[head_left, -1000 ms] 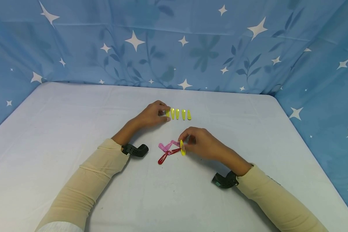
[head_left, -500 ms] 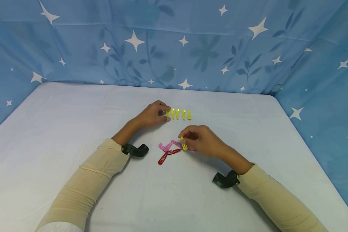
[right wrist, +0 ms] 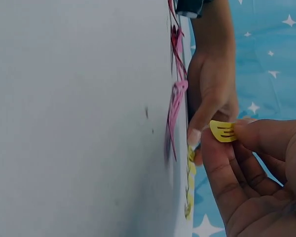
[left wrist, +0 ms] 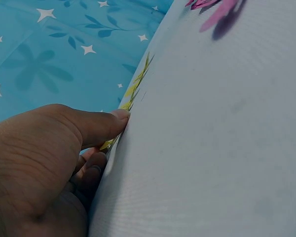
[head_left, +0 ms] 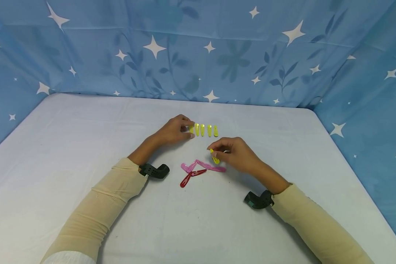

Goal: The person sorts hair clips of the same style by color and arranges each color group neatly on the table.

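Note:
In the head view, my right hand [head_left: 235, 154] pinches a yellow snap hair clip [head_left: 215, 159] between thumb and fingertips, raised over the white table. The right wrist view shows the wide slotted end of this clip [right wrist: 221, 131] sticking out past the thumb. Farther back, a row of yellow hair clips [head_left: 202, 130] stands side by side. My left hand [head_left: 172, 132] is at the row's left end, thumb and fingers on either side of the leftmost yellow clip [head_left: 191, 129], which they partly cover.
In front of the row lie pink hair clips [head_left: 217, 169] and red hair clips [head_left: 186, 180] in a loose, overlapping cluster. A blue star-patterned curtain [head_left: 234, 55] hangs behind the white table [head_left: 171, 220]. Each wrist wears a black camera mount [head_left: 259, 200].
My right hand has lifted the yellow clip off the cluster and moved it back toward the row, uncovering the pink clips. My left hand has stayed in place.

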Demonstrator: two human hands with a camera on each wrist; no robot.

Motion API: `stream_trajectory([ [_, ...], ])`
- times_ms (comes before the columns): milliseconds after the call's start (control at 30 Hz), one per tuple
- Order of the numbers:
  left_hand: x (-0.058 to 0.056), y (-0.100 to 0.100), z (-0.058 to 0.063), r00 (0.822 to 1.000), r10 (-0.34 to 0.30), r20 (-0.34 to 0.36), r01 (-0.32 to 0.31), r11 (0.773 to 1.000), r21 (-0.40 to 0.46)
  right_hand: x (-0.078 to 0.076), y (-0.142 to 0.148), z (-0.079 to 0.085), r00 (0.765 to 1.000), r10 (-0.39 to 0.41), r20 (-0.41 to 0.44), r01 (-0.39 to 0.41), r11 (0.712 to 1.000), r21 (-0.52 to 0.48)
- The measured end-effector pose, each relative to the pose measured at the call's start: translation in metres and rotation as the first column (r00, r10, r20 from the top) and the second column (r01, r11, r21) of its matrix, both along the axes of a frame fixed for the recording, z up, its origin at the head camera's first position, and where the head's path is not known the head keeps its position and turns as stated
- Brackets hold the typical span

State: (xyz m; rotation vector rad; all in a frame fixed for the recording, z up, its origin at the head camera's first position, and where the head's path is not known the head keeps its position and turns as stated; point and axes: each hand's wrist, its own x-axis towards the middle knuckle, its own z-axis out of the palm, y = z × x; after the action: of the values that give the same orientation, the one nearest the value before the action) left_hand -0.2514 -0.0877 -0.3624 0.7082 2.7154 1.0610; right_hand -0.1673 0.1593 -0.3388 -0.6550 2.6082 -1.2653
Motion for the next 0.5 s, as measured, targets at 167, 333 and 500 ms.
stream_trajectory([
  [167, 0.001, 0.0, 0.001, 1.0, 0.002, 0.003, -0.002, 1.0, -0.004, -0.005, 0.004, 0.002, 1.0, -0.022, 0.005, 0.022, 1.0, -0.001],
  [333, 0.0, -0.001, 0.001, 1.0, 0.003, 0.01, -0.003, 1.0, 0.003, -0.014, 0.011, 0.002, 0.999, -0.044, 0.007, 0.044, 0.999, -0.01],
  [500, 0.0, 0.0, 0.001, 1.0, -0.011, 0.005, 0.011, 1.0, 0.009, -0.025, 0.017, 0.0, 0.996, -0.085, 0.032, 0.085, 0.996, -0.028],
])
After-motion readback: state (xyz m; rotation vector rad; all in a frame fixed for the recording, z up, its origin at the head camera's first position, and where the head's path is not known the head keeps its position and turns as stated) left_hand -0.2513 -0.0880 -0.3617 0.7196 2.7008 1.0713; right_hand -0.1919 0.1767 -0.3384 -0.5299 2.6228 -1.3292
